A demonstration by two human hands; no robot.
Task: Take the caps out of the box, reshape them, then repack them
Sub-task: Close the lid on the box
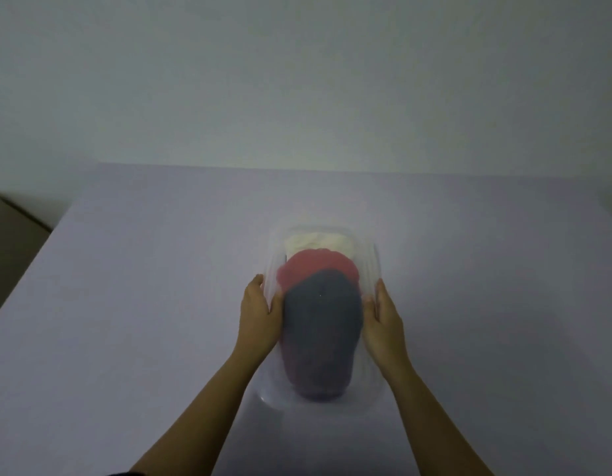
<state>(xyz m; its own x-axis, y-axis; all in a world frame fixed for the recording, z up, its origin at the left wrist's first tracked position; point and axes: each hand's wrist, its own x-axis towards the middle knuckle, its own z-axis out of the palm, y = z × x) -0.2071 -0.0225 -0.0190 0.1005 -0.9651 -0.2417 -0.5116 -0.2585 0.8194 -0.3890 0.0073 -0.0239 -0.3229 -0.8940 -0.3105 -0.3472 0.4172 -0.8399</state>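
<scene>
Head view: the clear, rounded plastic box (375,269) sits mid-table on the pale lilac tabletop (126,304), holding a soft dark-blue fabric cap (323,334) nearest, a pink cap (315,266) behind it, and a cream cap (318,240) farthest. The left hand (258,317) and right hand (383,321), fingers together, press flat against its sides. The slick walls could slip or flex, likely tipping the nested caps out.

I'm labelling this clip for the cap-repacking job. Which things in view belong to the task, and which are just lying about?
Part of the job:
- clear plastic box, held on both sides by the left hand and right hand
- dark blue cap, nearest
- pink cap, behind it
- white cap, farthest

Just there:
- table
- brown object at the left edge, too cropped to identify
</scene>
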